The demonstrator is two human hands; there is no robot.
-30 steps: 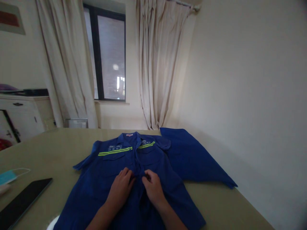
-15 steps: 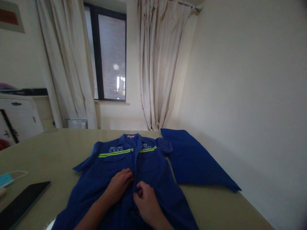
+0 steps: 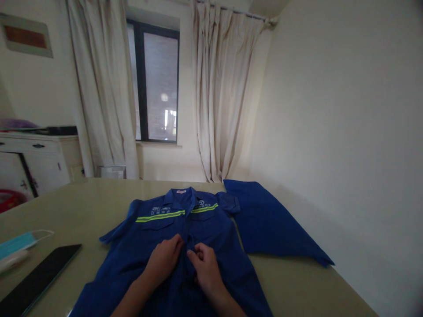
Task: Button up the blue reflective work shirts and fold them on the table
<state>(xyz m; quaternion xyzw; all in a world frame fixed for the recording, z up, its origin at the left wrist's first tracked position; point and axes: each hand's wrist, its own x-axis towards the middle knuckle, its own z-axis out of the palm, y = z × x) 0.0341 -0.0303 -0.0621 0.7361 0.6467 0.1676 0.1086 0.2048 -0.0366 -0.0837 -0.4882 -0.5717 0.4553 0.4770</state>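
Observation:
A blue short-sleeved work shirt (image 3: 155, 224) with yellow-green reflective stripes lies face up on the table, its collar at the far end. My left hand (image 3: 165, 255) is closed at the front edge of the shirt, left of the middle opening, fingers pinching the cloth. Just across the opening, my right hand (image 3: 205, 266) has thumb and forefinger bent together on the other front edge. Any button between them is too small to make out. Right of the shirt lies a flat piece of blue cloth (image 3: 274, 224), touching the sleeve.
On the table (image 3: 82, 202) at left lie a black phone-like slab (image 3: 39, 279) and a light-blue face mask (image 3: 20, 245) beside a pale object (image 3: 13, 260). A wall (image 3: 346, 132) runs along the right side. Curtains (image 3: 102, 97) and a white cabinet (image 3: 42, 163) stand beyond.
Both hands stay at the shirt's front opening, with fingers slightly shifted. The view has turned a little left and up, so more of the mask and cabinet shows.

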